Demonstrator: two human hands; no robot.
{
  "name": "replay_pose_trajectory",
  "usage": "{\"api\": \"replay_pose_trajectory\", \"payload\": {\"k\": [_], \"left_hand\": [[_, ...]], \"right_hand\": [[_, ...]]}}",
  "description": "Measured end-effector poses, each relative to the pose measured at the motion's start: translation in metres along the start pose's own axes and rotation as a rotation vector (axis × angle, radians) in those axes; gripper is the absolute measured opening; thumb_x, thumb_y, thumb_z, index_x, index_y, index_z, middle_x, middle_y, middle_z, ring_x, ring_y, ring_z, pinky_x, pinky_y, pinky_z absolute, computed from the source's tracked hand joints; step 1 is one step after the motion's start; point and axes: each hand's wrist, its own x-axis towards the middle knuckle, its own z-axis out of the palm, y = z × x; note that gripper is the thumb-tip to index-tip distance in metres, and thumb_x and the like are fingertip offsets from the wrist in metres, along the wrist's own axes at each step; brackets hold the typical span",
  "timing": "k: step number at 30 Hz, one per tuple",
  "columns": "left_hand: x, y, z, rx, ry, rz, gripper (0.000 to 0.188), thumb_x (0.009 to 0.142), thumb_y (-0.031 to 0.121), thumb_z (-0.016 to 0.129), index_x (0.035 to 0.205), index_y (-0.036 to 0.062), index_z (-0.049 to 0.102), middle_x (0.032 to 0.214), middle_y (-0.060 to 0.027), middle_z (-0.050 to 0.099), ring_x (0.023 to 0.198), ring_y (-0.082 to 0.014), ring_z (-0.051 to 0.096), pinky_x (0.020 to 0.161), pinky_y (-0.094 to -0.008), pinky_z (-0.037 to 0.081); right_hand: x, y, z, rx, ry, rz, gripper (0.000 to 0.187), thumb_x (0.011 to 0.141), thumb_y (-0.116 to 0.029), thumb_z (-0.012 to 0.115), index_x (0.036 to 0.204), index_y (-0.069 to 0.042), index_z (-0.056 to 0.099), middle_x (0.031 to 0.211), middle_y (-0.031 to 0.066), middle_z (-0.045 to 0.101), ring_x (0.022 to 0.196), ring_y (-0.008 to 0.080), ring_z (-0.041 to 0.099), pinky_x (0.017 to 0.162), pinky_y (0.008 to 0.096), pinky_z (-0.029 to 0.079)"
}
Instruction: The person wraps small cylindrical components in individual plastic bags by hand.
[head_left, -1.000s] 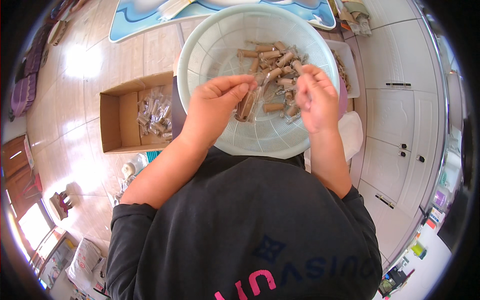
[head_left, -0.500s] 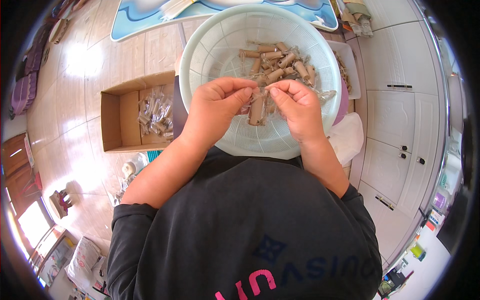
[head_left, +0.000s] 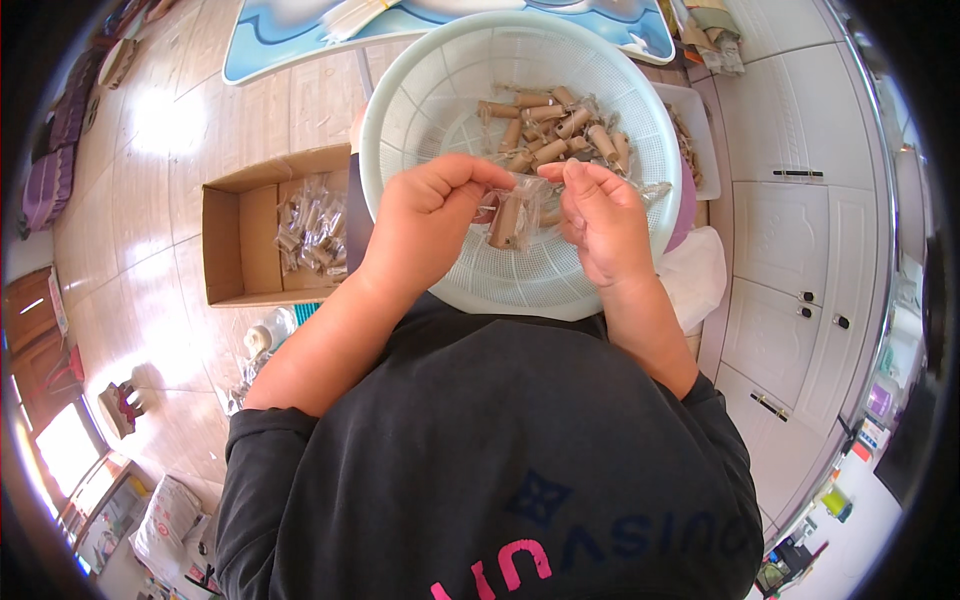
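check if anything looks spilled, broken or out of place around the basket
Nothing plainly stands out as spilled or broken. The brown tubes lie jumbled but inside the pale basket, wrapped pieces sit within the cardboard box, and the left hand holds a wrapped tube over the basket.

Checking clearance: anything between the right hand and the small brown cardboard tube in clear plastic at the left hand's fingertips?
No other object visibly stands between the right hand and the brown cardboard tube, above the pale green round plastic basket; only the tube's loose clear plastic wrapper. Hand-wrapper contact: can't tell.
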Motion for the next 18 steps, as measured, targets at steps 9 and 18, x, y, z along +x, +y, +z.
{"api": "replay_pose_trajectory", "payload": {"k": [9, 18], "left_hand": [[0.001, 0.025, 0.004, -0.291, 0.09, -0.208, 0.019, 0.087, 0.012, 0.052, 0.098, -0.0004, 0.06, 0.087, -0.0056, 0.063, 0.08, -0.0119, 0.059, 0.07, -0.0236, 0.049], [0.001, 0.008, -0.002, -0.123, 0.102, -0.166, 0.018, 0.086, 0.014, 0.055, 0.095, -0.0013, 0.06, 0.08, -0.0028, 0.061, 0.072, -0.0082, 0.057, 0.062, -0.0221, 0.048]], "right_hand": [[0.002, 0.001, 0.009, -0.21, 0.031, -0.126, 0.014, 0.084, -0.015, 0.06, 0.087, -0.002, 0.061, 0.065, -0.0059, 0.053, 0.054, -0.0001, 0.04, 0.048, 0.0155, 0.031], [-0.003, 0.003, 0.008, -0.33, -0.071, -0.061, 0.018, 0.085, -0.02, 0.06, 0.08, -0.003, 0.06, 0.063, -0.0068, 0.05, 0.054, -0.0002, 0.038, 0.048, 0.0156, 0.03]]}}
